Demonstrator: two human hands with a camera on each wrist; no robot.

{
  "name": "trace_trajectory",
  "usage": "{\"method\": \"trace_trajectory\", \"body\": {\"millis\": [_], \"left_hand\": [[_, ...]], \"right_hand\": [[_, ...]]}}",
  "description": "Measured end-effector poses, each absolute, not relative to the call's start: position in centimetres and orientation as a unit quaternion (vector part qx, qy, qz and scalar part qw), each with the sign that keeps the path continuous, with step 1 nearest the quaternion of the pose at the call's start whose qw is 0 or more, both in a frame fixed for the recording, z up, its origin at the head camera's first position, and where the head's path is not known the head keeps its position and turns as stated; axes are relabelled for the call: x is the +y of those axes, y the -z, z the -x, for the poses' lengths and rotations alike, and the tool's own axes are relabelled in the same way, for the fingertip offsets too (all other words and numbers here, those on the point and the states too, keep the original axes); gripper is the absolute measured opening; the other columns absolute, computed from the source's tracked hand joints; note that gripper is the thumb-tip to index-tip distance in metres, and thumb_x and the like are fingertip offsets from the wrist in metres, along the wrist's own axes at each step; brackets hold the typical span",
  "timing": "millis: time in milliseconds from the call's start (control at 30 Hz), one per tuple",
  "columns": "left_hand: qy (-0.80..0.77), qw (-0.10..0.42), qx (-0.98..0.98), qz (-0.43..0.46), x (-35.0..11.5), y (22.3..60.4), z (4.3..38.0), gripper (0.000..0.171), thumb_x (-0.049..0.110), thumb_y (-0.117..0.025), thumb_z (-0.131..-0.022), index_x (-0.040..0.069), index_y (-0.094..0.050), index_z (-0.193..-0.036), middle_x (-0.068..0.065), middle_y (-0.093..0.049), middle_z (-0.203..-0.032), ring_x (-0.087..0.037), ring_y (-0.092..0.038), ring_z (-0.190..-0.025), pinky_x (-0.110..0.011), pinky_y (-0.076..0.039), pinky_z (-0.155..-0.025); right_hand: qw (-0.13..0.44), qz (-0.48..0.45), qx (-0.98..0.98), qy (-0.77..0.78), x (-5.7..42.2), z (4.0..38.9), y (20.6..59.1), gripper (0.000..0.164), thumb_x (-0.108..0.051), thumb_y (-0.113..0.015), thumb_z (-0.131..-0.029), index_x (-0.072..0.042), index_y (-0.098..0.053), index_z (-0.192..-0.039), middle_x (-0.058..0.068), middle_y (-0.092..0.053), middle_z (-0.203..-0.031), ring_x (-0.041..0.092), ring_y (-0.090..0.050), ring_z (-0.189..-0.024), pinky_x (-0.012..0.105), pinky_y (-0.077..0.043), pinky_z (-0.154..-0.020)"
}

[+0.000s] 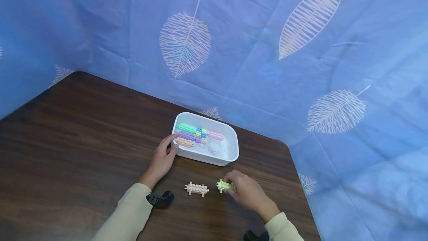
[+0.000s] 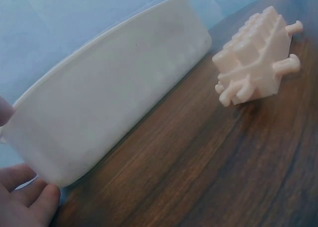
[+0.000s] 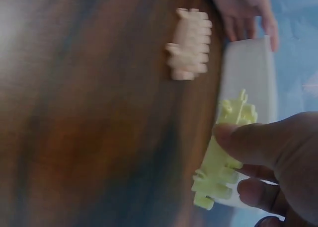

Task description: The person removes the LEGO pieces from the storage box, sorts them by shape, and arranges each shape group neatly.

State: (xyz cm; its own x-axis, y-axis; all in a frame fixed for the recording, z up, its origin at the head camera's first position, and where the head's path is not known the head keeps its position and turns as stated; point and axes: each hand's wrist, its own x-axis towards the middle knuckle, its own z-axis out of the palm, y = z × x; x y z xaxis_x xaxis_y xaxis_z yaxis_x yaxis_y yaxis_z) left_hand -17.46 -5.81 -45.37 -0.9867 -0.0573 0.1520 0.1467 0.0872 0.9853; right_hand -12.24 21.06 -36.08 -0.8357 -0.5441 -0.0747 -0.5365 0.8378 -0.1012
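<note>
My right hand (image 1: pixel 246 190) pinches a pale yellow-green studded toy block (image 3: pixel 216 160) between thumb and fingers; small pegs stick out from its sides. To its left on the table lies a similar peach block (image 1: pixel 196 188), studs up, with side pegs. My left hand (image 1: pixel 162 161) holds the left end of a white plastic tub (image 1: pixel 204 157), one finger over the rim. In the left wrist view, fingertips (image 2: pixel 45 199) rest by the tub's lower corner. Inside the tub sit studded blocks in green, purple, orange and pink (image 1: pixel 215 135), plus a small blue-and-yellow cluster (image 1: pixel 201 133).
The dark wooden table (image 1: pixel 100 151) reaches back to a blue cloth (image 1: pixel 240 47) with white leaf prints, hanging behind it and at both sides. The tub stands near the table's far edge. Black straps (image 1: pixel 160 199) are around the wrists.
</note>
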Motion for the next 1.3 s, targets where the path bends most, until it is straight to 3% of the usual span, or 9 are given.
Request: {"method": "trace_trajectory", "body": {"millis": [333,600,1300], "left_hand": [[0.671,0.073,-0.737,0.023,-5.7,45.5,17.4,0.04,0.015,-0.044,-0.099,0.012,-0.044,-0.139,-0.011,-0.033,-0.149,-0.027,-0.028,-0.14,-0.046,-0.036,-0.108],[0.67,0.069,-0.739,0.022,-5.8,45.3,17.4,0.04,0.016,-0.044,-0.1,0.012,-0.044,-0.14,-0.011,-0.033,-0.149,-0.028,-0.028,-0.14,-0.046,-0.035,-0.109],[0.666,0.07,-0.742,0.021,-5.8,45.4,17.3,0.04,0.017,-0.044,-0.1,0.014,-0.044,-0.139,-0.01,-0.033,-0.149,-0.027,-0.028,-0.14,-0.045,-0.035,-0.109]], "right_hand": [[0.072,0.275,0.958,0.033,21.6,11.7,38.9,0.018,-0.02,-0.074,-0.08,-0.014,-0.065,-0.093,-0.006,-0.061,-0.092,0.006,-0.056,-0.081,0.029,-0.052,-0.066],[0.069,0.272,0.96,0.024,21.4,11.9,39.2,0.016,-0.022,-0.075,-0.079,-0.017,-0.064,-0.09,-0.01,-0.057,-0.086,0.0,-0.048,-0.073,0.025,-0.047,-0.06],[0.064,0.276,0.958,0.033,21.2,12.1,39.5,0.016,-0.021,-0.075,-0.079,-0.017,-0.064,-0.089,-0.01,-0.057,-0.084,0.0,-0.048,-0.071,0.024,-0.047,-0.06]]}}
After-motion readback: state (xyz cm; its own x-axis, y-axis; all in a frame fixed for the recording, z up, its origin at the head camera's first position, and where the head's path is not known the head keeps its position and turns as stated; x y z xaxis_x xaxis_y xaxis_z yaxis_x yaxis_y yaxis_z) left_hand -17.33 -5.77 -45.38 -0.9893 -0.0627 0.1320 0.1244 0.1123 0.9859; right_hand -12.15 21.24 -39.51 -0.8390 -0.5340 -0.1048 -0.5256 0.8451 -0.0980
